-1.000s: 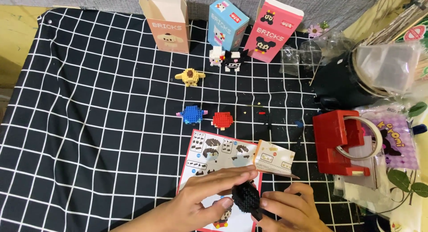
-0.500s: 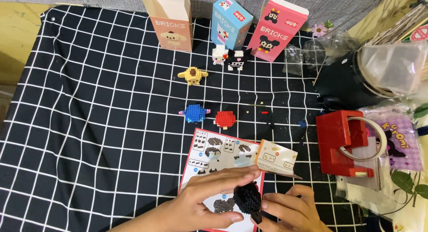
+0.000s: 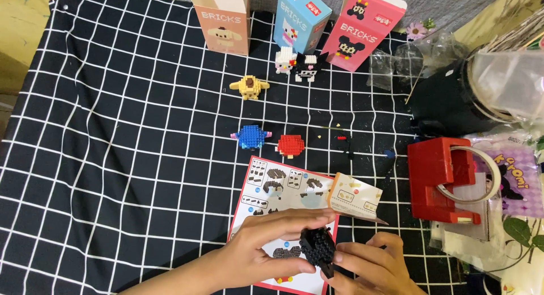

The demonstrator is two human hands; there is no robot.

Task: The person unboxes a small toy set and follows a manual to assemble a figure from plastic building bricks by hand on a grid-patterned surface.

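Both my hands hold a small black brick build [image 3: 317,248] low in the middle of the view. My left hand [image 3: 272,249] wraps it from the left, fingers over the top. My right hand [image 3: 371,266] pinches it from the right. Under the hands lies an instruction sheet [image 3: 283,184] with a red border, its right corner folded up. Beyond it on the black grid cloth [image 3: 113,147] sit a red brick figure [image 3: 291,145], a blue one [image 3: 251,136] and a yellow one [image 3: 248,86].
Three upright boxes stand at the far edge: peach [image 3: 222,20], blue [image 3: 301,17], pink [image 3: 362,28]. White and black brick figures [image 3: 296,64] stand before them. A red tape dispenser [image 3: 442,179], plastic bags [image 3: 504,74] and a purple packet [image 3: 518,173] crowd the right side.
The view has shifted slightly; my hands have turned the black build a little between them and stayed over the sheet's lower edge.
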